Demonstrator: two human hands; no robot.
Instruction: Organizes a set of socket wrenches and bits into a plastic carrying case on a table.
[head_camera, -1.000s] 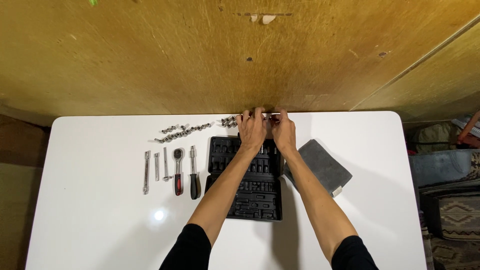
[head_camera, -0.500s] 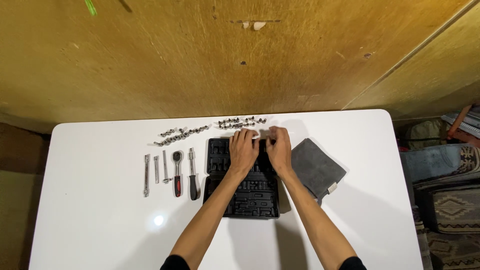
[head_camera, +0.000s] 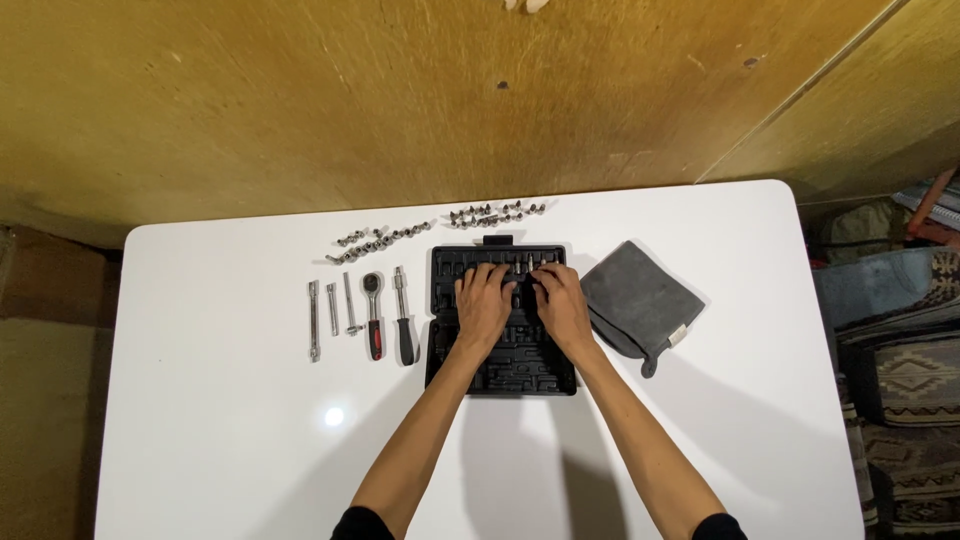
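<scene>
Near edge: bare white surface (head_camera: 250, 450) on both sides of the forearms; plenty of open room.
Left hand (head_camera: 484, 305): fingers curled down on the upper rows of the black tool case (head_camera: 500, 372), pressing or steadying; whether it holds anything, cannot tell.
Right hand (head_camera: 560, 305): just beside the left, fingertips pinched near a small metal bit (head_camera: 530, 264) seated in the case; grip uncertain.
Case: flat, open, middle of the surface, slots mostly empty.
Right of case: folded grey cloth (head_camera: 640, 300), just beside the case.
Left of case: ratchet (head_camera: 374, 315), screwdriver handle (head_camera: 404, 325) and extension bars (head_camera: 315, 320), parallel, apart.
Far edge: sockets (head_camera: 380, 240) and bits (head_camera: 495, 213) in loose rows, little room behind them.
</scene>
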